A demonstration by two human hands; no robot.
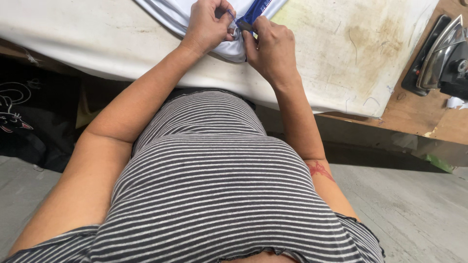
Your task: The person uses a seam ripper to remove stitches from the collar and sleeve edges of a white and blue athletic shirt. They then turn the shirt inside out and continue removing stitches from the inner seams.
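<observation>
A white garment (170,12) with a blue strip (254,9) lies on a padded white ironing table (97,44). My left hand (207,27) pinches a bunched fold of the white cloth near the table's front edge. My right hand (270,48) is closed on the same bunch, fingertips against the lower end of the blue strip, where a small dark piece shows. A thin blue thread loops by my left thumb. Both hands touch each other over the cloth.
A stained patch (360,34) marks the table cover on the right. An iron (446,56) rests on a wooden board (414,107) at the far right. Dark bags (29,122) sit under the table on the left. Grey floor (414,209) lies below.
</observation>
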